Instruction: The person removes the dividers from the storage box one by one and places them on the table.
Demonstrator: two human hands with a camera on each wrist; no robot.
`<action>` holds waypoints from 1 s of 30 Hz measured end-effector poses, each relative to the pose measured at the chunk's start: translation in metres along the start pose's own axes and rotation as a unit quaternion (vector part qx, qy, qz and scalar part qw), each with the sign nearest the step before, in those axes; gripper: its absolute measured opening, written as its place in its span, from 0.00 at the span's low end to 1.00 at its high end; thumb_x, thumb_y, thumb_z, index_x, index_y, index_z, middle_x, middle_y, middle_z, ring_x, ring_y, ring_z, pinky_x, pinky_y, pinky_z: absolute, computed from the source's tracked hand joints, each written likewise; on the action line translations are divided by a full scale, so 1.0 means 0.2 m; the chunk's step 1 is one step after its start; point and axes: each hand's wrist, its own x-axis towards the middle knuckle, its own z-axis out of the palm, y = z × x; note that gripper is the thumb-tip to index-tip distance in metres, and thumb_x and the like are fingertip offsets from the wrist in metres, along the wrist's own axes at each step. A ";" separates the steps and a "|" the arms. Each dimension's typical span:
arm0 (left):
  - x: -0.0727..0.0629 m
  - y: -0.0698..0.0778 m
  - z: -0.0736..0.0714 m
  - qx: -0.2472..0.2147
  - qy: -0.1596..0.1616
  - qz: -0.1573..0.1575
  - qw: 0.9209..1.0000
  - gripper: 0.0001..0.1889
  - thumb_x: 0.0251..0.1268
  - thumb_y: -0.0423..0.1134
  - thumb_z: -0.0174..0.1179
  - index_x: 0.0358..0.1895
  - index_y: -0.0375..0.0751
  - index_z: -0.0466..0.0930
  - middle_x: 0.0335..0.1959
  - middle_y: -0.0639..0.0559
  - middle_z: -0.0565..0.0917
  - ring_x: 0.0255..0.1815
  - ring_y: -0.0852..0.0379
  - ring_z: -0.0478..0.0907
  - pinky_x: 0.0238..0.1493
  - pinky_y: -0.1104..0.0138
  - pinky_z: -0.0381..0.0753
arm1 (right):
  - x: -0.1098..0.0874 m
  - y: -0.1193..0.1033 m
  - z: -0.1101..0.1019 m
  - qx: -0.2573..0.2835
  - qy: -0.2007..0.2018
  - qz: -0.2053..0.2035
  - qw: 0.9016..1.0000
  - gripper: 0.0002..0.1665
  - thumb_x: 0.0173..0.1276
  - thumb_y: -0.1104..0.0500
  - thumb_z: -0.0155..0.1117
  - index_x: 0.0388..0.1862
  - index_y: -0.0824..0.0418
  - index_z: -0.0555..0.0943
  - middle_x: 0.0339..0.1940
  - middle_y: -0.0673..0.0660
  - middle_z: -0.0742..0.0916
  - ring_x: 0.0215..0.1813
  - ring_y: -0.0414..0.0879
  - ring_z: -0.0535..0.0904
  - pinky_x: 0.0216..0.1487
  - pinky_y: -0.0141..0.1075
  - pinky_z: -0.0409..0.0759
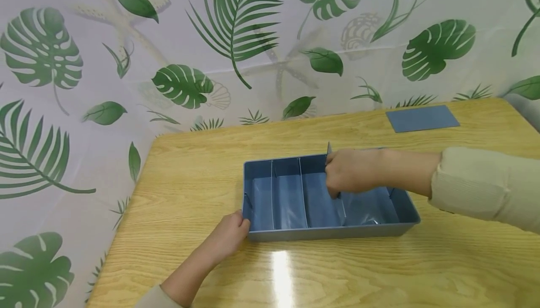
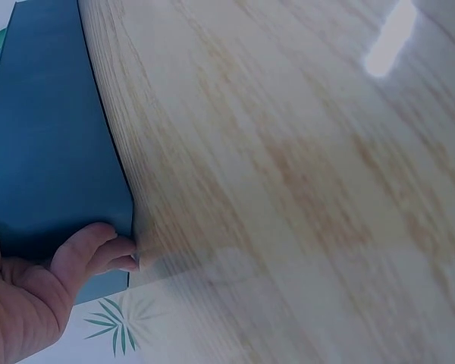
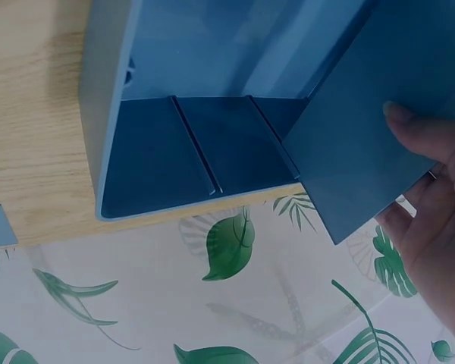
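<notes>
A long blue divider box (image 1: 320, 233) lies on the table, with two thin dividers standing across its left part. My left hand (image 1: 229, 234) grips the front left corner; in the left wrist view its fingers (image 2: 91, 249) curl against the end wall. Over the middle of the box, my right hand (image 1: 358, 170) pinches a flat blue divider panel (image 3: 379, 121), thumb on one face and fingers behind. The panel is tilted in the right wrist view, one corner past the back rim, beside the wall ribs. From the head, the hand hides most of this panel.
Another flat blue panel (image 1: 423, 118) lies on the wood-grain table (image 1: 190, 181) at the back right. Behind the table hangs a white cloth (image 1: 261, 101) printed with green leaves. Short slotted ribs line the inside walls of the box.
</notes>
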 end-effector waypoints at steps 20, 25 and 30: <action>-0.01 0.01 0.00 0.003 0.002 0.001 1.000 0.13 0.68 0.33 0.38 0.24 0.40 0.64 0.17 0.52 0.64 0.16 0.59 0.57 0.18 0.69 0.60 | -0.07 0.03 -0.05 -0.021 0.058 -0.005 0.998 0.12 0.52 0.62 0.72 0.28 0.42 0.86 0.26 0.43 0.86 0.32 0.39 0.80 0.48 0.36 0.73; -0.01 0.01 0.00 0.003 0.004 0.003 1.000 0.13 0.68 0.33 0.38 0.23 0.41 0.63 0.16 0.53 0.63 0.15 0.59 0.57 0.17 0.69 0.60 | -0.08 0.03 -0.07 -0.033 0.062 0.001 0.998 0.12 0.52 0.61 0.72 0.28 0.41 0.85 0.27 0.43 0.86 0.33 0.39 0.80 0.47 0.36 0.72; -0.01 0.01 0.00 0.003 0.004 0.003 1.000 0.12 0.68 0.33 0.38 0.24 0.41 0.64 0.16 0.53 0.64 0.15 0.59 0.58 0.18 0.69 0.60 | -0.10 0.05 -0.09 -0.038 0.072 0.001 0.997 0.12 0.52 0.62 0.71 0.26 0.42 0.84 0.25 0.43 0.86 0.30 0.39 0.79 0.43 0.35 0.71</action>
